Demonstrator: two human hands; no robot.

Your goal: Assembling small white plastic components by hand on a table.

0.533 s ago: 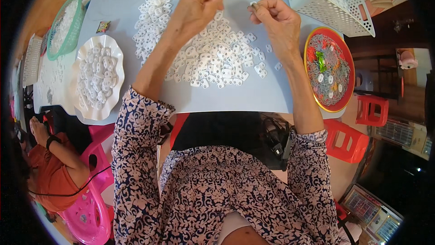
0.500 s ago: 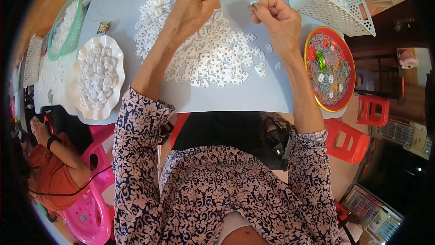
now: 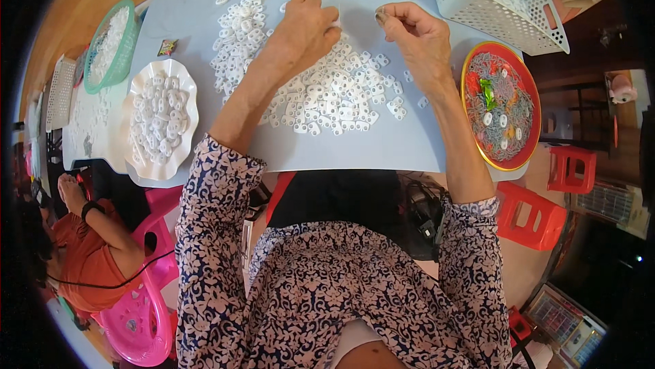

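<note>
My left hand (image 3: 300, 35) is closed above the far part of a loose heap of small white plastic pieces (image 3: 327, 99), each oval-ended with holes. Its fingertips are pressed together at a pale bit too small to name. To its right, my right hand (image 3: 417, 45) pinches a small dark metallic piece (image 3: 381, 18) between thumb and forefinger, held over the bare grey-blue tabletop. The two hands are a short gap apart. Under and left of my left forearm the white pieces spread into a second heap (image 3: 237, 45).
A scalloped white dish (image 3: 187, 106) of white pieces stands left, a green basket (image 3: 127, 45) beyond it. At right are a red gold-rimmed plate (image 3: 536, 110) of thin grey bits and a white perforated basket (image 3: 471, 2). A seated person (image 3: 102, 253) is at lower left.
My left hand has come down a little toward me, its fingertips lower over the heap. My right hand keeps its pinch in nearly the same place. The whole view has shifted slightly.
</note>
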